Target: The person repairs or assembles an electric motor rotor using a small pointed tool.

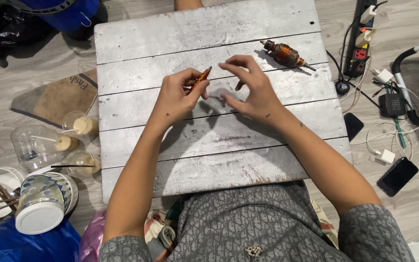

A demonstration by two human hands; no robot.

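My left hand [178, 94] is closed around a small bundle of copper wire [200, 78], held just above the silver-painted wooden board [209, 140]. My right hand [250, 87] hovers beside it with fingers spread and curved, thumb and forefinger close to the bundle's tip; whether a thin strand runs between them is too fine to tell. A motor armature with copper windings [285, 54] lies on the board at the upper right, apart from both hands.
Plastic cups with straws [76, 127] and stacked bowls [40, 204] sit on the floor at left. A power strip [362, 39], chargers, cables, a black speaker [392, 104] and two phones [396, 175] lie at right. A blue bucket [64, 12] stands at the upper left.
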